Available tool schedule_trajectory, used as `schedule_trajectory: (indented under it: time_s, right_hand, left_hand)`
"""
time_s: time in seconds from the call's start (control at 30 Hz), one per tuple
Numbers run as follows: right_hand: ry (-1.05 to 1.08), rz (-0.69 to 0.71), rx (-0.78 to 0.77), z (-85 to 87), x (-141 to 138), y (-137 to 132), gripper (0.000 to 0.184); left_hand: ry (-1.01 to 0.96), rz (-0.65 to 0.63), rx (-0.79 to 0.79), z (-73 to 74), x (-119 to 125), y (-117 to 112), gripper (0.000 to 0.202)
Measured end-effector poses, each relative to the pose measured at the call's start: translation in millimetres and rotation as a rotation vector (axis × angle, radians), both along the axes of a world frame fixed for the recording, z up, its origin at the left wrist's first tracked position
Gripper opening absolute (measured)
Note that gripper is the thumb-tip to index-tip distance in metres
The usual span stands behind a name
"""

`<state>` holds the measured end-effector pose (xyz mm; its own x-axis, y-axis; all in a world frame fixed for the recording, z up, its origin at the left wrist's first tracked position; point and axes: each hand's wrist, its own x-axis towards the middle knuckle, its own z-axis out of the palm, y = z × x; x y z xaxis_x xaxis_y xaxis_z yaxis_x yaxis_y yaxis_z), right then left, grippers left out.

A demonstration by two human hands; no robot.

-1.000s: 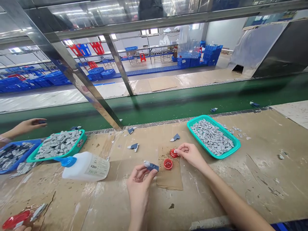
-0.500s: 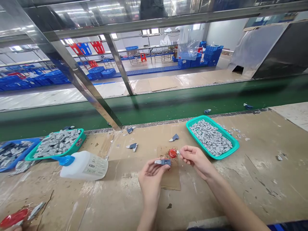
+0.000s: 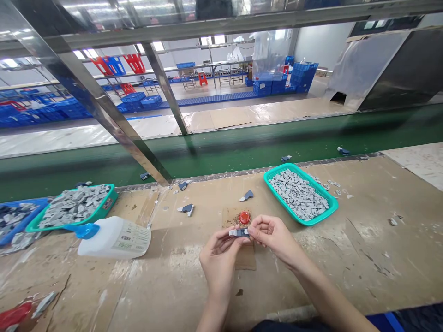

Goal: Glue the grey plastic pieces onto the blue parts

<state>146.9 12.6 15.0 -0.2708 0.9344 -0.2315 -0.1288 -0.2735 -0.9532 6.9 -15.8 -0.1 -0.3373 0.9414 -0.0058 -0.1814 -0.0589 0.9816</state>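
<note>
My left hand (image 3: 219, 258) is closed, pinching a small dark blue and light grey plastic part (image 3: 238, 232) between thumb and fingers. At that part's right end, my right hand (image 3: 273, 237) is closed with thumb and fingertips together on a small grey plastic piece, mostly covered by the fingers. Just beyond both hands a round red cap (image 3: 244, 217) with red contents sits on a stained piece of cardboard (image 3: 246, 260). Another blue and grey part (image 3: 247, 196) lies farther back.
A green basket (image 3: 334, 205) of small grey pieces stands at right. To the left are a white bottle with blue nozzle (image 3: 114, 237), another green basket (image 3: 112, 198) and a blue tray (image 3: 36, 210). Several parts lie on the table and green conveyor belt (image 3: 221, 150). A metal post (image 3: 114, 117) slants down at left.
My right hand has brought the small grey piece from beside the red cap to the right end of the part in my left hand. Parts on the belt have shifted left.
</note>
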Motion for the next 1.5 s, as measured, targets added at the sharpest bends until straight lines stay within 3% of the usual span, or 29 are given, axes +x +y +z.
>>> schedule_trajectory:
  time_s: [0.13,0.3,0.4,0.53,0.6,0.7,0.77,0.83,0.93,1.1,1.27,1.37,1.5]
  right_hand:
    - [-0.055,0.113,0.016,-0.1,5,-1,0.038]
    - [0.055,0.273,-0.036,-7.1,12,1,0.043]
    - [0.150,0.212,-0.058,-9.9,9,3,0.042]
    - [0.190,0.070,-0.042,-6.8,5,10,0.037]
    - [0.150,0.086,-0.025,-2.8,13,17,0.037]
    - [-0.089,0.052,0.117,1.9,46,37,0.034]
    - [-0.436,-0.136,0.291,1.6,79,56,0.022]
    - [-0.827,-0.239,0.351,-1.9,110,77,0.018]
    - [-1.169,-0.140,0.328,-9.0,135,105,0.020]
    - [-1.272,-0.047,0.270,-12.6,126,130,0.011]
    - [-1.366,-0.066,0.220,-10.8,111,129,0.010]
    - [-1.402,-0.093,0.199,-13.6,104,131,0.019]
    - [-1.409,-0.114,0.194,-17.3,98,134,0.028]
  left_hand:
    - [0.098,-0.075,0.028,-5.0,-1,-1,0.024]
    - [0.188,-0.173,0.091,-7.0,-6,5,0.020]
    - [0.208,-0.252,0.078,-2.4,-6,16,0.026]
    - [0.152,-0.498,0.025,5.7,1,39,0.048]
    - [0.163,-0.560,0.016,6.7,4,52,0.051]
    - [0.175,-0.527,0.027,3.7,3,77,0.054]
    - [0.168,-0.481,0.045,0.9,-3,96,0.055]
    - [0.200,-0.438,0.066,-1.1,-10,117,0.055]
    - [0.280,-0.400,0.076,-2.7,-17,152,0.056]
    - [0.444,-0.374,0.069,-7.5,-17,217,0.055]
    - [0.827,-0.334,0.054,-13.4,-14,275,0.034]
    - [1.050,-0.316,0.056,-15.5,-2,299,0.032]
    - [1.266,-0.302,0.102,-17.5,35,314,0.035]
